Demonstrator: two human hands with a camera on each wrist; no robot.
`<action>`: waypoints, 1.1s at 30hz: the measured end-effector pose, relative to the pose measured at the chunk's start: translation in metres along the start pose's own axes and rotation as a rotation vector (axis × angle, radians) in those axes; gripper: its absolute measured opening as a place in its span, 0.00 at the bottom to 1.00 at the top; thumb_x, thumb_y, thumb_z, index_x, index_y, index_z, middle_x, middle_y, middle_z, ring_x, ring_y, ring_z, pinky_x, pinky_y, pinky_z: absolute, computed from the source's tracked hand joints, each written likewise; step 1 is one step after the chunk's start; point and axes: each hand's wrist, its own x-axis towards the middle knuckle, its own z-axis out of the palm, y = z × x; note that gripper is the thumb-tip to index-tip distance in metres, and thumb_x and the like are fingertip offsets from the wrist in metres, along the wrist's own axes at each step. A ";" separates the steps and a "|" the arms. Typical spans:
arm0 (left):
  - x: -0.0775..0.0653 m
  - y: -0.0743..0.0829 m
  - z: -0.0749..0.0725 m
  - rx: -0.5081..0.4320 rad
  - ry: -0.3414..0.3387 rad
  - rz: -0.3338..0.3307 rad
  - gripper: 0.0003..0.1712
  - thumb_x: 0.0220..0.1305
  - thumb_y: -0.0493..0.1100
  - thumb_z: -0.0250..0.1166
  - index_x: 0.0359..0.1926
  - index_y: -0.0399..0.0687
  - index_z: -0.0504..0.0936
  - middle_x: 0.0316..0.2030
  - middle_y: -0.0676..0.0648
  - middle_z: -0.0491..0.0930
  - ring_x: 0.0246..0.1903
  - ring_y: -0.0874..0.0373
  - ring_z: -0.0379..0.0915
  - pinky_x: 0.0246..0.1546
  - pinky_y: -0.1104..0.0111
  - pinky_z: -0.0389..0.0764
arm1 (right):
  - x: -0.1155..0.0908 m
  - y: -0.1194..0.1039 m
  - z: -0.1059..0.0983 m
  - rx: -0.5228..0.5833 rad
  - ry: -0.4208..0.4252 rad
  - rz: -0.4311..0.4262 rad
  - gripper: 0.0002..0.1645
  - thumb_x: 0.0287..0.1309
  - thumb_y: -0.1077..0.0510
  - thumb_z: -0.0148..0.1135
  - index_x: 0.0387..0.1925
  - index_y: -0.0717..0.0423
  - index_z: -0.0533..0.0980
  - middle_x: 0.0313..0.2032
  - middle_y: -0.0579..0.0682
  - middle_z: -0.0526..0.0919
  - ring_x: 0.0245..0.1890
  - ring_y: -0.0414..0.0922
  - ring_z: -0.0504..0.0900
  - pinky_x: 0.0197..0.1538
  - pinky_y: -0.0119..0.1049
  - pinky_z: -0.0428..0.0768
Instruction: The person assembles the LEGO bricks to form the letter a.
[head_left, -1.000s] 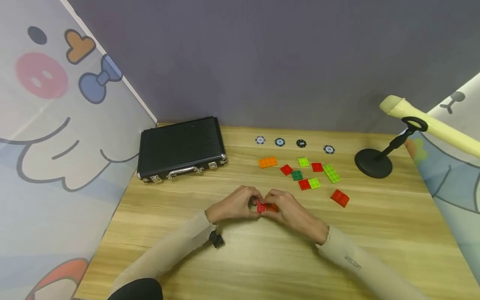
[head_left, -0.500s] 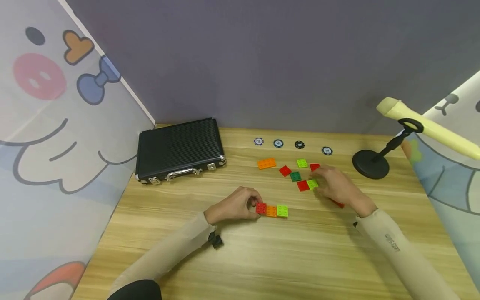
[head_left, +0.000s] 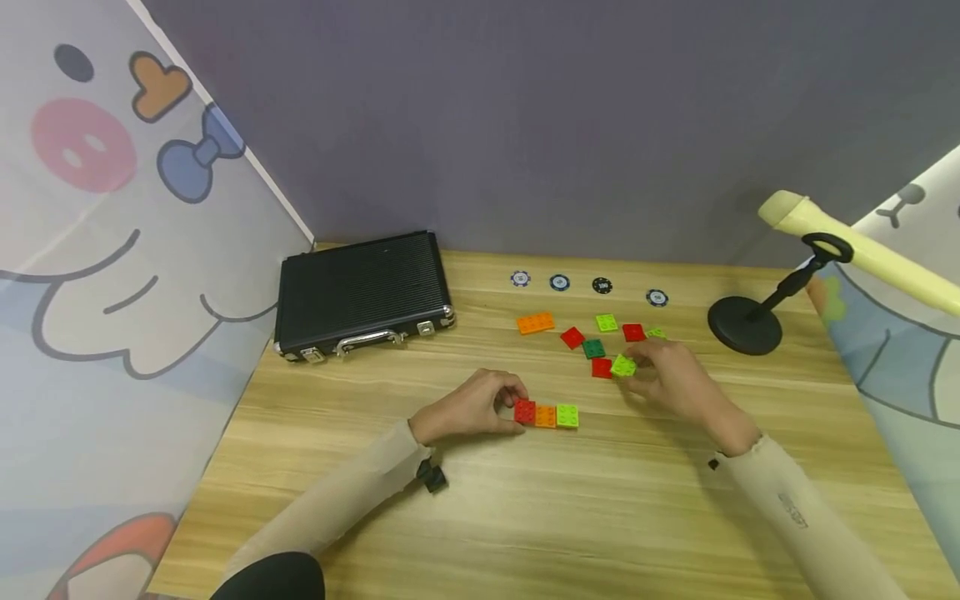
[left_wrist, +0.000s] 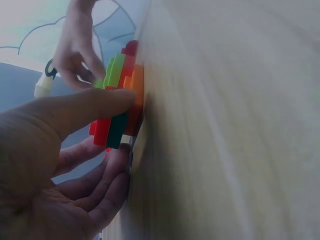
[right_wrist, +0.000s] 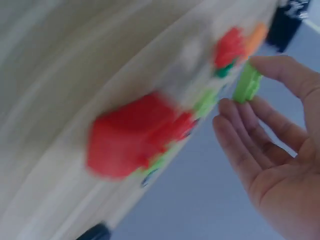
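Step in hand looks like picking the next piece for a brick build. Build sits mid-surface, well in from the near edge; from above it reads red, orange, lime, left to right. Left wrist view suggests layers: orange base lowest, dark green piece with red over it at the end by the thumb.

Left hand grasps the build's red end, thumb toward the near edge, fingers on the other side. Right hand pinches a lime brick between thumb and fingers; brick is tilted, seemingly lifted, just beside a loose red brick. Other loose pieces lie toward the far edge: dark green brick, long orange brick. Chips line the far edge, black case by the far left corner. A big red block shows blurred in right wrist view; hidden behind the right hand from above.

Next move probably calls for carrying the lime brick toward the near edge and left, levelling it, lining up studs, pressing while the left hand braces. Exact seat on the build: can't tell.
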 end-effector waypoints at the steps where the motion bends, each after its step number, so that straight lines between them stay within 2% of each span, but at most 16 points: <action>1: 0.000 -0.001 0.000 -0.007 0.002 0.002 0.23 0.48 0.48 0.79 0.46 0.50 0.82 0.39 0.55 0.84 0.37 0.65 0.79 0.42 0.79 0.80 | -0.002 -0.008 0.001 0.017 0.012 -0.027 0.23 0.45 0.58 0.77 0.44 0.60 0.81 0.40 0.54 0.86 0.38 0.49 0.84 0.41 0.45 0.85; 3: -0.001 -0.002 0.000 -0.021 0.006 0.008 0.23 0.49 0.48 0.78 0.46 0.51 0.81 0.39 0.56 0.84 0.38 0.66 0.79 0.43 0.79 0.80 | -0.006 -0.025 0.006 0.058 0.012 -0.089 0.22 0.44 0.57 0.78 0.43 0.57 0.82 0.39 0.49 0.85 0.37 0.46 0.84 0.40 0.42 0.85; 6: -0.001 -0.003 0.000 -0.030 0.012 0.015 0.22 0.49 0.48 0.78 0.45 0.52 0.81 0.39 0.56 0.84 0.38 0.66 0.80 0.44 0.78 0.81 | -0.010 -0.048 0.014 0.128 -0.056 -0.158 0.21 0.46 0.53 0.78 0.43 0.51 0.82 0.39 0.43 0.84 0.37 0.41 0.83 0.41 0.37 0.85; 10: -0.001 -0.002 0.001 -0.038 0.016 0.032 0.21 0.50 0.47 0.78 0.45 0.51 0.81 0.39 0.56 0.84 0.38 0.65 0.81 0.44 0.79 0.81 | -0.013 -0.064 0.024 0.157 -0.125 -0.190 0.19 0.49 0.52 0.76 0.44 0.49 0.81 0.40 0.40 0.83 0.40 0.38 0.83 0.45 0.34 0.85; 15: -0.001 -0.001 0.002 -0.050 0.014 0.044 0.20 0.51 0.45 0.77 0.44 0.48 0.82 0.39 0.55 0.85 0.38 0.64 0.81 0.43 0.80 0.81 | -0.013 -0.066 0.030 0.120 -0.148 -0.193 0.18 0.50 0.52 0.75 0.44 0.48 0.82 0.40 0.40 0.81 0.42 0.37 0.82 0.47 0.34 0.85; 20: -0.001 -0.002 0.003 -0.045 0.020 0.039 0.19 0.51 0.45 0.77 0.44 0.48 0.82 0.39 0.55 0.85 0.38 0.64 0.82 0.43 0.80 0.81 | -0.010 -0.067 0.030 0.133 -0.175 -0.195 0.18 0.51 0.53 0.74 0.45 0.50 0.82 0.41 0.41 0.83 0.43 0.37 0.83 0.47 0.35 0.85; 33: -0.001 -0.002 0.002 -0.047 0.038 0.013 0.18 0.50 0.47 0.77 0.41 0.50 0.82 0.36 0.57 0.84 0.36 0.66 0.81 0.40 0.80 0.81 | -0.009 -0.076 0.030 0.118 -0.154 -0.183 0.16 0.52 0.55 0.74 0.44 0.54 0.84 0.39 0.45 0.85 0.40 0.41 0.83 0.44 0.35 0.85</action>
